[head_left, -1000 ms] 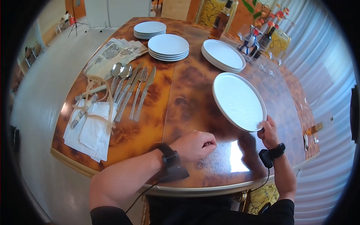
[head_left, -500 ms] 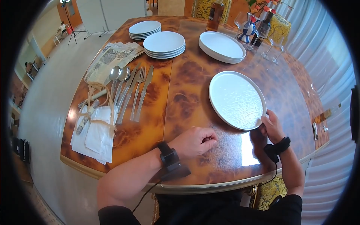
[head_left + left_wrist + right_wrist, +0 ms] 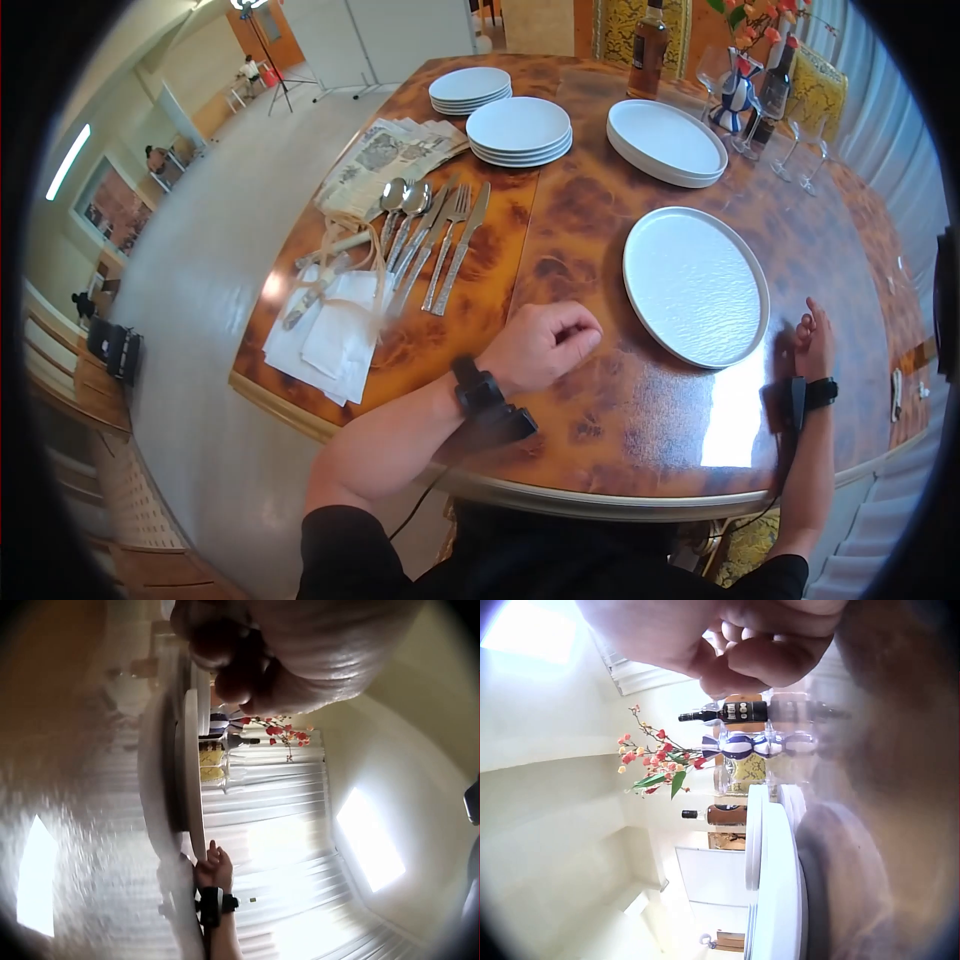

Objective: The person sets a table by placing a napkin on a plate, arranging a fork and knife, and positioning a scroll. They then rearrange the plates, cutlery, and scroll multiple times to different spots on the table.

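A large round white plate [image 3: 697, 287] with a low raised rim lies on the glossy brown table [image 3: 580, 430], in front of the person. Just off its right edge is the right hand [image 3: 815, 340], fingers loosely bent and holding nothing. The left hand [image 3: 540, 345] hovers over the table at the plate's lower left, loosely curled around nothing. In the left wrist view the plate [image 3: 193, 772] shows edge-on, with the right hand [image 3: 215, 868] beside its rim. Bent fingers of the right hand [image 3: 757, 656] fill the top of the right wrist view.
Behind the plate sits a stack of similar plates [image 3: 668, 140]; smaller plate stacks [image 3: 520, 125] stand further left. Spoons, a fork and knives [image 3: 460, 255] lie beside white napkins [image 3: 340, 345] and patterned papers [image 3: 390, 160]. Bottles [image 3: 648, 55], wine glasses [image 3: 812, 165] and a striped vase [image 3: 735, 95] stand at the back.
The right hand has let go of the plate's rim and moved off to the right; the plate stays on the table. The head view has turned left. The left hand keeps its loose curl.
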Demonstrator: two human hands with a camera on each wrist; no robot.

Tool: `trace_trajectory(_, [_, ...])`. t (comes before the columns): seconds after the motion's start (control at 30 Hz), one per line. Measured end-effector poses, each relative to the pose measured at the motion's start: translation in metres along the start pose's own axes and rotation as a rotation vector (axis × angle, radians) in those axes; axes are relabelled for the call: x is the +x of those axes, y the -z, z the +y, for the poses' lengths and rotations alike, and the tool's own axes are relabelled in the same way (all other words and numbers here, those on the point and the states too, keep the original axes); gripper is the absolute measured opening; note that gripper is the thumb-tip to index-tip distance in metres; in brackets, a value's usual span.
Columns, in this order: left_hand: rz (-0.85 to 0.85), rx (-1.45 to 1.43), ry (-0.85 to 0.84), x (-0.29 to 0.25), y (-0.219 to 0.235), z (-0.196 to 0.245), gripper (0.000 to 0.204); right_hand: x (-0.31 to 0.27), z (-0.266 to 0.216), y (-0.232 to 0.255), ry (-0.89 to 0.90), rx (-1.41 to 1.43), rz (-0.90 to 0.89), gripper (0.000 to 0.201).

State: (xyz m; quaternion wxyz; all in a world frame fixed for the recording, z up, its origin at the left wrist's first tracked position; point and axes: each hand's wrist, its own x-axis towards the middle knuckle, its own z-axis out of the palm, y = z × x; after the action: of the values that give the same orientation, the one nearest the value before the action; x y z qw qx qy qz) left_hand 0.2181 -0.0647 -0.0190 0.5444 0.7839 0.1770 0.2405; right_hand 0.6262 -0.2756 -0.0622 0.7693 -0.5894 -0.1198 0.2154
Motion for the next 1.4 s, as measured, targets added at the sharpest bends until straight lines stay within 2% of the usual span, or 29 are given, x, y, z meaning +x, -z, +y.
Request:
trace_trajectory(0.1, [0.223, 0.227, -0.044, 0.005, 0.015, 0.007, 0.009, -0.004, 0.003, 0.003, 0.039, -0.037, -0.156, 0.022])
trace_trajectory(0.17, [0.374, 0.141, -0.047, 0.012, 0.028, -0.01, 0.013, -0.006, 0.001, 0.001, 0.012, -0.018, -0.174, 0.021])
trace_trajectory(0.23, [0.538, 0.264, -0.047, 0.017, 0.045, -0.022, 0.013, -0.013, -0.003, -0.005, -0.004, -0.018, -0.181, 0.021])
trace_trajectory(0.3, [0.596, 0.259, 0.013, 0.017, 0.059, -0.02, 0.013, -0.017, -0.005, -0.007, 0.005, -0.053, -0.214, 0.02])
trace_trajectory(0.37, [0.614, 0.436, 0.021, 0.016, 0.077, -0.029, 0.014, -0.02, -0.008, -0.01, -0.002, -0.066, -0.226, 0.019])
trace_trajectory(0.4, [0.631, 0.49, 0.089, 0.015, 0.083, -0.029, 0.014, -0.022, -0.009, -0.011, -0.007, -0.074, -0.241, 0.018])
trace_trajectory(0.5, [0.605, 0.751, 0.153, 0.014, 0.101, -0.029, 0.014, -0.029, -0.013, -0.017, 0.007, -0.112, -0.272, 0.016])
trace_trajectory(0.53, [0.592, 0.885, 0.116, 0.012, 0.104, -0.027, 0.013, -0.031, -0.014, -0.018, 0.01, -0.13, -0.271, 0.016])
trace_trajectory(0.63, [0.626, 0.933, 0.147, 0.004, 0.108, -0.02, 0.012, -0.033, -0.015, -0.021, 0.015, -0.171, -0.27, 0.015])
trace_trajectory(0.67, [0.641, 0.899, 0.099, -0.001, 0.118, -0.029, 0.011, -0.034, -0.014, -0.022, 0.014, -0.173, -0.265, 0.015])
trace_trajectory(0.77, [0.764, 0.684, 0.121, -0.014, 0.123, -0.031, 0.011, -0.038, -0.013, -0.024, 0.021, -0.197, -0.282, 0.015])
trace_trajectory(0.8, [0.775, 0.647, 0.08, -0.02, 0.127, -0.032, 0.011, -0.038, -0.012, -0.025, 0.027, -0.206, -0.295, 0.015])
trace_trajectory(0.87, [0.798, 0.602, 0.138, -0.032, 0.128, -0.024, 0.01, -0.042, -0.012, -0.027, 0.014, -0.187, -0.315, 0.015])
trace_trajectory(1.03, [0.765, 0.553, 0.261, -0.05, 0.139, -0.014, 0.009, -0.047, -0.01, -0.03, 0.012, -0.222, -0.336, 0.015])
trace_trajectory(1.07, [0.745, 0.624, 0.314, -0.053, 0.139, -0.012, 0.012, -0.047, -0.01, -0.03, 0.009, -0.216, -0.335, 0.015])
trace_trajectory(1.17, [0.64, 0.761, 0.336, -0.049, 0.133, -0.007, 0.013, -0.045, -0.01, -0.028, 0.009, -0.195, -0.326, 0.015])
trace_trajectory(1.27, [0.55, 0.759, 0.324, -0.035, 0.127, -0.017, 0.019, -0.042, -0.005, -0.024, 0.02, -0.179, -0.328, 0.016])
trace_trajectory(1.37, [0.437, 1.01, 0.285, -0.017, 0.112, -0.014, 0.024, -0.042, -0.004, -0.023, 0.022, -0.167, -0.326, 0.015])
trace_trajectory(1.4, [0.371, 1.06, 0.409, -0.01, 0.11, -0.012, 0.03, -0.043, -0.004, -0.022, 0.017, -0.159, -0.32, 0.015])
